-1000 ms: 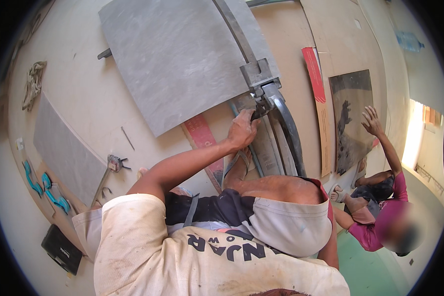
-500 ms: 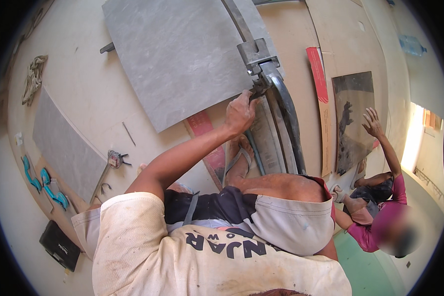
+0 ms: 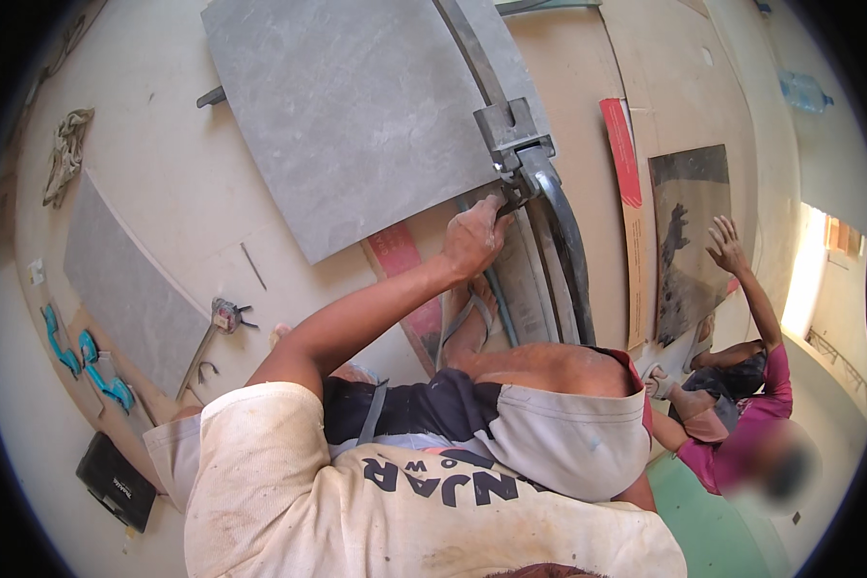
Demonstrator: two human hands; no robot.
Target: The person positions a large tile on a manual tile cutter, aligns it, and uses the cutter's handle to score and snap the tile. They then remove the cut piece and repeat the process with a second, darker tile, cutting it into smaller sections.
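My left hand [image 3: 482, 231] is closed on the black handle [image 3: 512, 200] of a manual tile cutter, whose metal head [image 3: 511, 130] sits on a long rail [image 3: 467, 48]. A large grey tile [image 3: 361, 116] lies on the cutter, left of and under the rail. The cutter's lower base [image 3: 535, 279] runs down to my bent leg [image 3: 559, 371], with my sandaled foot [image 3: 470, 318] beside it. My right hand is out of sight behind my body.
A co-worker [image 3: 761, 385] crouches at right, a hand raised beside a dark panel [image 3: 694, 299]. At left lie another grey tile [image 3: 130, 279], teal suction lifters [image 3: 106, 380], a cloth [image 3: 67, 154] and a black case [image 3: 116, 482]. Cardboard strips [image 3: 621, 154] and a bottle [image 3: 804, 91] are rightward.
My left hand and the cutter head shifted slightly up the picture, then slightly back down, still together. The co-worker's raised hand has dropped a little.
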